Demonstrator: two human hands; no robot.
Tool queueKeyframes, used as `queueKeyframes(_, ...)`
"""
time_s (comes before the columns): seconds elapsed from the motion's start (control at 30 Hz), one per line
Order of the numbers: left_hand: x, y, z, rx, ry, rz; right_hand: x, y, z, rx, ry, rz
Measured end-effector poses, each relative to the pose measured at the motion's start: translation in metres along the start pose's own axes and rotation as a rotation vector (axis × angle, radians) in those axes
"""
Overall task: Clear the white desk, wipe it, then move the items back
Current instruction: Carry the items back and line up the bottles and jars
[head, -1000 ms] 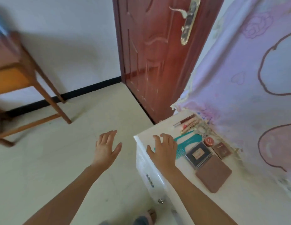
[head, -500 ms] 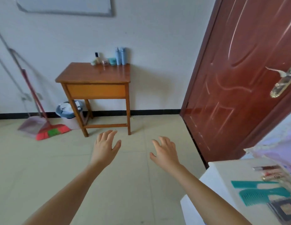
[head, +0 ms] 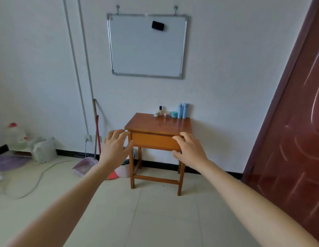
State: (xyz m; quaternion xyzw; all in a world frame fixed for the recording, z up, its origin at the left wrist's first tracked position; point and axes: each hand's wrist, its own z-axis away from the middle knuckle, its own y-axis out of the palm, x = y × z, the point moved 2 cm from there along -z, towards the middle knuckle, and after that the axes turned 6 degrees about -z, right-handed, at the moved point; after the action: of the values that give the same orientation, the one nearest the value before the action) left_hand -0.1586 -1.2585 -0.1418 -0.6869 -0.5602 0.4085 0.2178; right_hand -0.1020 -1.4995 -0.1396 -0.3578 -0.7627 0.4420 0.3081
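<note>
fingers (head: 117, 136) spread: left hand (head: 114, 150), right hand (head: 191, 151) | beyond: wooden table (head: 155, 124)

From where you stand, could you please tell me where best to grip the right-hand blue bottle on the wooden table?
Wrap the blue bottle round its middle, from the front-right: it stands upright, another bottle crowds its left and the wall is close behind.
</note>
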Motion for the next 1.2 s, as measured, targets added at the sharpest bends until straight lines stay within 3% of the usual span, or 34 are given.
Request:
queueKeyframes(0.3,0.018,-0.003,-0.1,-0.097,0.054,-0.141,-0.022,-0.02,-0.112,-0.126,-0.089,-0.007)
queueKeyframes(0.5,0.027,0.028,-0.184,-0.101,-0.02,-0.146,-0.057,-0.01,-0.203,-0.199,-0.099,-0.084)
queueKeyframes(0.67,0.05,0.075,-0.228,-0.145,-0.102,-0.048,-0.081,0.031,-0.267,-0.128,-0.128,-0.112)
queueKeyframes(0.77,0.078,0.108,-0.24,-0.104,-0.155,-0.068,-0.089,0.07,-0.291,-0.016,-0.127,-0.136)
queueKeyframes(0.9,0.113,0.14,-0.27,-0.082,-0.206,-0.053,-0.097,0.107,-0.336,0.014,-0.158,-0.104)
queueKeyframes(1.2,0.185,0.211,-0.389,-0.046,-0.172,0.03,-0.11,0.166,-0.46,0.067,-0.121,0.007)
